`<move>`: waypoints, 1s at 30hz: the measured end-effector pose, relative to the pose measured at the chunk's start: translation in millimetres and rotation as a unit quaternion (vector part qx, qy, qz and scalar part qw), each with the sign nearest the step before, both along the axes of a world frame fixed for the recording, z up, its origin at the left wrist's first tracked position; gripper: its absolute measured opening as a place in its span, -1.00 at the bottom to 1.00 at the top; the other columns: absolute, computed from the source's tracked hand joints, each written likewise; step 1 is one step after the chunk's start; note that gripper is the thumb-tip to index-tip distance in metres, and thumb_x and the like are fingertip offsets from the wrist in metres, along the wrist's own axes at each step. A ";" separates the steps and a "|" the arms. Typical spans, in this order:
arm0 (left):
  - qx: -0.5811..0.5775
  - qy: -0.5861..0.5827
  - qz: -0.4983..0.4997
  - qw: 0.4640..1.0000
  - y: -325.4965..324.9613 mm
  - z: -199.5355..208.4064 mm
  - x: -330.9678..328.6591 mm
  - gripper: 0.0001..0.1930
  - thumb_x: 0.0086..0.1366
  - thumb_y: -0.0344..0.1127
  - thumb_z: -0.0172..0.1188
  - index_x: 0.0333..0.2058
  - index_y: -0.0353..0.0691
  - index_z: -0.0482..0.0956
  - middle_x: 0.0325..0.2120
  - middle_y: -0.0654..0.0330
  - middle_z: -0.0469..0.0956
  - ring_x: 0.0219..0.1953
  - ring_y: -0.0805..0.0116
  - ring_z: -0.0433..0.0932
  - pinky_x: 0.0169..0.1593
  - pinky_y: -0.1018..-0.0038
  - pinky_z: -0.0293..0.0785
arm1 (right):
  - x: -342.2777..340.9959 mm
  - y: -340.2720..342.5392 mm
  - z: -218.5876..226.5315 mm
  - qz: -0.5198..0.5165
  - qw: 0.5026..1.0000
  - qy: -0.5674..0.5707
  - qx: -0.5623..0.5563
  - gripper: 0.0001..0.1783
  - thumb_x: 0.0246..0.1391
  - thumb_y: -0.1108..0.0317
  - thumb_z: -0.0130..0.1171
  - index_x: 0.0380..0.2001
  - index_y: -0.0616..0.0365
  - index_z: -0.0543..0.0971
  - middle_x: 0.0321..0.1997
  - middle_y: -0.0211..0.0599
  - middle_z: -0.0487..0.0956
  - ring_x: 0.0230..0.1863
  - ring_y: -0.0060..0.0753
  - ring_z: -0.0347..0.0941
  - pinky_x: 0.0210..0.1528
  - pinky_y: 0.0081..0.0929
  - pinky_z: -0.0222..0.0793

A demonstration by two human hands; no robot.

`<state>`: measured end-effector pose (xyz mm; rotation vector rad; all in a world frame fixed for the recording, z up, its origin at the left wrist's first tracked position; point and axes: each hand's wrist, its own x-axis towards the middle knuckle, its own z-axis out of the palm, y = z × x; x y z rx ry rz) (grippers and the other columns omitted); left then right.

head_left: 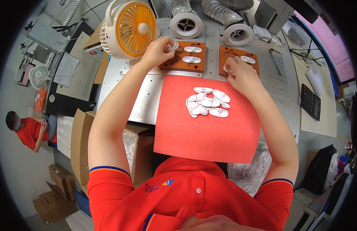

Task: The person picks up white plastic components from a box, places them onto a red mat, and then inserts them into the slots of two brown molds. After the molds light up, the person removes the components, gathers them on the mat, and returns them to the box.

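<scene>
My left hand [160,51] reaches to the left brown fixture block [179,67], its fingers closed on a white oval plastic piece [172,47] at the block's left side. Two similar white ovals [192,59] lie in that block. At the right brown block [228,51], my right hand [242,75] pinches another white oval piece [226,69] near the front left corner. One more oval [247,59] sits in this block; part of the block is hidden by the hand. A loose pile of white oval pieces [209,102] rests on a red foam sheet [201,138] before me.
A cream and orange fan [136,29] stands by my left hand. Two foil ducts with round white mouths [186,25] hang behind the blocks. A calculator [310,102] lies at right. Open cardboard boxes [81,142] stand at left, and a seated person [30,133] is farther off.
</scene>
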<state>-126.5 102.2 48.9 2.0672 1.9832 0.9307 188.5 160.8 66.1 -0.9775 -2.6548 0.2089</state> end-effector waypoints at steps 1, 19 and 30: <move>-0.019 -0.027 0.004 0.999 -0.7 0.4 4.8 -0.75 0.05 -0.37 0.28 -0.28 -0.23 0.48 -0.38 0.15 0.51 -0.38 0.29 0.53 -0.24 0.41 0.47 | 4.4 0.1 2.9 0.004 1.000 -0.002 -0.024 -0.75 -0.08 0.51 0.13 -0.27 0.08 0.42 -0.16 -0.20 0.49 -0.13 -0.01 0.48 -0.17 -0.14 0.44; -0.150 0.221 -0.124 0.956 83.5 15.2 47.5 -0.68 -0.04 -0.34 0.28 -0.26 -0.18 0.46 -0.37 0.02 0.59 -0.26 -0.04 0.57 -0.20 0.19 0.46 | 31.5 109.6 -6.1 0.043 0.991 -0.101 0.077 -0.63 -0.24 0.55 0.20 -0.24 0.08 0.47 -0.25 -0.18 0.55 -0.06 -0.03 0.44 -0.03 -0.19 0.37; -0.183 -0.365 -0.066 0.911 28.0 32.3 146.2 -0.46 -0.02 -0.20 0.44 -0.15 -0.34 0.41 -0.35 0.16 0.57 -0.41 0.48 0.55 -0.39 0.57 0.50 | 21.3 34.1 -27.8 -0.016 0.619 0.590 -0.518 -0.49 0.04 0.47 0.14 0.08 0.07 0.28 0.02 -0.27 0.47 0.02 -0.18 0.44 0.06 -0.23 0.41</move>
